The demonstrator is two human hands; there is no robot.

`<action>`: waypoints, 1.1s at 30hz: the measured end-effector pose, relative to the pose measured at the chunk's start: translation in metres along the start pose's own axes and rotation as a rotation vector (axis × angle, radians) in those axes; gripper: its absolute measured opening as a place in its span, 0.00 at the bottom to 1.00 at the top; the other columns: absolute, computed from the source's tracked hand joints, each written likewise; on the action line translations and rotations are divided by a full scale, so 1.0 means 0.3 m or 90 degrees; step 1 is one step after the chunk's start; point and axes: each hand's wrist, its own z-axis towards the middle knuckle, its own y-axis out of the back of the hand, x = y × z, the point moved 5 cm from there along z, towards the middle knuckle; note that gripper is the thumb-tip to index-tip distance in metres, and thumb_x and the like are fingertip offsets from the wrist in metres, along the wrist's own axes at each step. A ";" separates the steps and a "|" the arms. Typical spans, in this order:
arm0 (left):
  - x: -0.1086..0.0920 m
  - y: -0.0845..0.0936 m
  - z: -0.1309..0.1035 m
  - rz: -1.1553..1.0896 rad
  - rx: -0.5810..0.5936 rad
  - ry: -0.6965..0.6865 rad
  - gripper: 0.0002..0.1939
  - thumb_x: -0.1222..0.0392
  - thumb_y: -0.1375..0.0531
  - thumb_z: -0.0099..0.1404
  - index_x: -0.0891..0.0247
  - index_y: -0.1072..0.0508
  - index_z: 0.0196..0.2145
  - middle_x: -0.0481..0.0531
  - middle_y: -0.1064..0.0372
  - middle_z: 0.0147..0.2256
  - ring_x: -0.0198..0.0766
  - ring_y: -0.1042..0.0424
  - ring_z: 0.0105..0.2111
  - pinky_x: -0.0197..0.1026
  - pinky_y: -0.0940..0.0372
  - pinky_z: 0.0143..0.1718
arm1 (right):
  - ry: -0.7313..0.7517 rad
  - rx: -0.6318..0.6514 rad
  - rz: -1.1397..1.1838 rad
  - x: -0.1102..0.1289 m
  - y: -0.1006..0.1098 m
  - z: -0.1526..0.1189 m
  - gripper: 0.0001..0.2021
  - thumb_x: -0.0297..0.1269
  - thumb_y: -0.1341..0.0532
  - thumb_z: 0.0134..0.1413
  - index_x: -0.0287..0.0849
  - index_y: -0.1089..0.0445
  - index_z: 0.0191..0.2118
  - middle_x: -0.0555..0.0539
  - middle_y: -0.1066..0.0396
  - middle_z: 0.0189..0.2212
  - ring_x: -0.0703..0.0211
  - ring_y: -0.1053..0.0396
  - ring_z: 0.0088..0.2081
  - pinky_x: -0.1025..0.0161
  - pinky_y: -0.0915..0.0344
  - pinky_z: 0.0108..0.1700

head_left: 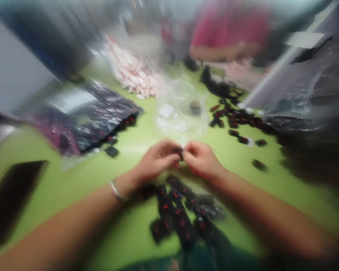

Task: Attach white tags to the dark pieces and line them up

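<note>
My left hand (162, 157) and my right hand (201, 158) meet over the middle of the green table. Between the left thumb and fingers sits a small black part (179, 151), mostly covered by the fingertips. The right fingers are pinched together against it; whether they grip the same part or another tiny piece is hidden. Just below the hands lies a loose pile of black parts with red bits (179, 214). Beyond the fingertips stands a clear round plastic container (183, 88) with small white pieces (172, 122) in it.
A dark plastic bag (101, 109) spills black parts at left, near a dark flat object (15, 195). Pale pink-white pieces (135, 77) are heaped behind. More black parts (237, 116) lie at right beside a plastic-lined box (305, 79). Across the table is a person in pink (228, 28).
</note>
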 end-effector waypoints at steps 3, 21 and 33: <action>0.003 0.001 -0.002 0.016 -0.039 -0.010 0.12 0.64 0.34 0.56 0.65 0.31 0.39 0.48 0.27 0.29 0.32 0.28 0.25 0.35 0.31 0.29 | 0.070 -0.060 -0.049 0.004 0.000 0.010 0.07 0.31 0.43 0.45 0.42 0.42 0.21 0.57 0.43 0.15 0.70 0.46 0.18 0.70 0.46 0.21; 0.020 0.007 0.008 -0.049 -0.010 0.043 0.13 0.63 0.34 0.57 0.65 0.30 0.40 0.49 0.26 0.28 0.32 0.27 0.25 0.35 0.31 0.29 | 0.014 -0.012 -0.007 -0.002 0.005 0.009 0.06 0.31 0.43 0.47 0.41 0.40 0.23 0.58 0.41 0.14 0.71 0.44 0.16 0.71 0.47 0.19; 0.012 0.062 0.011 0.065 0.004 0.134 0.21 0.53 0.37 0.60 0.62 0.29 0.49 0.52 0.27 0.32 0.30 0.33 0.24 0.34 0.37 0.26 | 0.003 -0.062 0.035 0.090 0.118 -0.009 0.11 0.40 0.42 0.56 0.40 0.36 0.26 0.57 0.39 0.16 0.72 0.44 0.14 0.70 0.45 0.18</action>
